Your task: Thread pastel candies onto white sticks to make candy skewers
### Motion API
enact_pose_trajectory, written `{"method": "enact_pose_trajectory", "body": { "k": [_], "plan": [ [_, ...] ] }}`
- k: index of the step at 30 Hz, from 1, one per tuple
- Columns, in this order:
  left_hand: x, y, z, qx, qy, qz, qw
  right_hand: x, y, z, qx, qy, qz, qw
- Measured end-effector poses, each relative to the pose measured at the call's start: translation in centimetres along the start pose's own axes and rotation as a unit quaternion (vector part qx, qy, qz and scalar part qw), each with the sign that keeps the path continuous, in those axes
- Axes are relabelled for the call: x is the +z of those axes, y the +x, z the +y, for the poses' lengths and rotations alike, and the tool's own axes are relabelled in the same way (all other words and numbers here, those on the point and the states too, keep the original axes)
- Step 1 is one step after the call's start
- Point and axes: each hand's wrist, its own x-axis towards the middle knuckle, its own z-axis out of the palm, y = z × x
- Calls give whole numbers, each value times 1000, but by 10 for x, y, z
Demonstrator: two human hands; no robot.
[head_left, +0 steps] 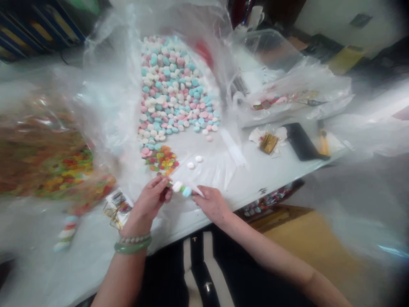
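Observation:
My left hand (152, 199) and my right hand (211, 203) hold between them a narrow clear sleeve (182, 189) with a few pastel sweets inside. The left fingers pinch one end, and the right fingers grip the other end. A green bangle and a bead bracelet (132, 244) circle my left wrist. Just beyond the hands lies a small heap of orange and green gummies (162, 160). Two loose white sweets (194, 162) lie beside it. Farther back spreads a big pile of pink, blue and white sweets (174, 89) on clear plastic.
A large bag of coloured gummies (47, 157) fills the left. A filled sleeve (66, 233) and packets of gold ties (116, 205) lie near the white table's front edge (275, 183). Gold ties (268, 143), a black phone (302, 141) and clear bags (294, 91) sit right.

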Motion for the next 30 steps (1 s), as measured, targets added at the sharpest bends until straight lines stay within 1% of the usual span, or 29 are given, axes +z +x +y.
{"method": "enact_pose_trajectory", "body": {
  "k": [2, 4, 9, 12, 18, 23, 25, 28, 30],
  "plan": [
    [5, -1, -2, -10, -37, -6, 999, 1, 0, -1, -29, -33, 1, 999],
    [6, 0, -5, -13, -56, -3, 998, 1, 0, -1, -41, -64, 2, 997],
    [3, 4, -15, -7, -98, 21, 995, -4, -1, 1, -45, -99, -15, 994],
    [2, 5, -18, -2, -99, 28, 995, -4, -2, 2, -44, -110, -18, 993],
    [1, 4, -23, -8, -33, 3, 999, -3, 0, 3, -37, -125, -5, 991],
    [-1, 2, -25, -17, -84, -56, 995, -8, 0, 0, -19, -104, -10, 994],
    [-1, 3, -25, -19, -101, -46, 994, -9, -1, 0, -17, -91, -9, 996],
    [0, 5, -25, -12, -120, -12, 993, -8, -3, 2, -19, -77, -1, 997],
    [0, 6, -24, -9, -117, 1, 993, -7, -4, 6, -20, -75, 2, 997]
  ]
}}
